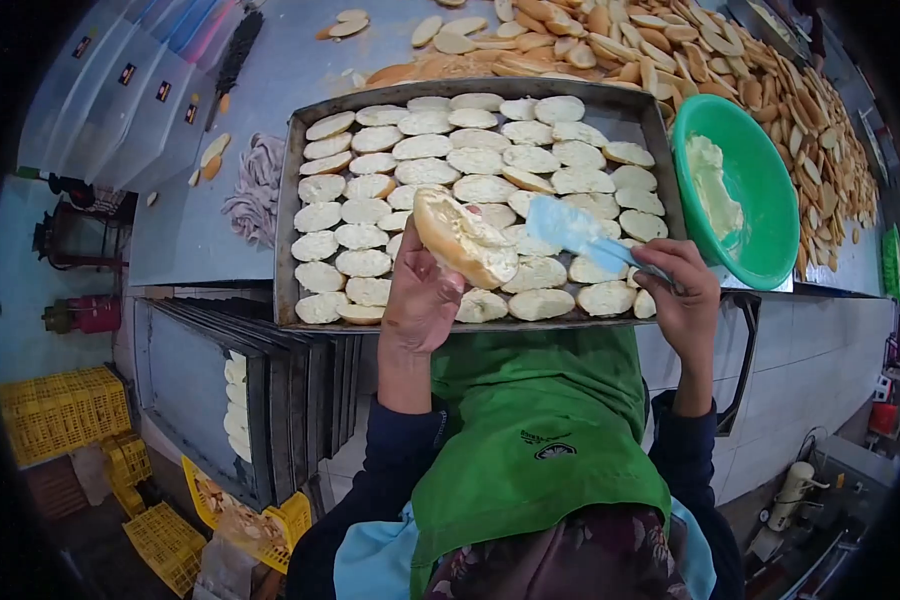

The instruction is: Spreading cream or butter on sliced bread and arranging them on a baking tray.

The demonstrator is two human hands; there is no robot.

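My left hand (422, 289) holds a bread slice (465, 238) with pale cream spread on its cut face, above the near half of a metal baking tray (669, 172). In my right hand (679, 281) is the handle of a light blue spatula (576, 231); its cream-smeared blade is over the tray, a little to the right of the held slice and apart from it. Rows of oval bread slices (425, 171) coated with cream fill much of the tray. Against the tray's right side stands a green plastic bowl (774, 191) with a mass of pale cream (712, 184) inside.
A large heap of bread slices (720, 56) spreads behind and right of the tray. A crumpled cloth (259, 187) lies left of it, near plastic bins (112, 97). Stacked metal trays (195, 390) stand below left, with yellow crates (64, 412) beyond.
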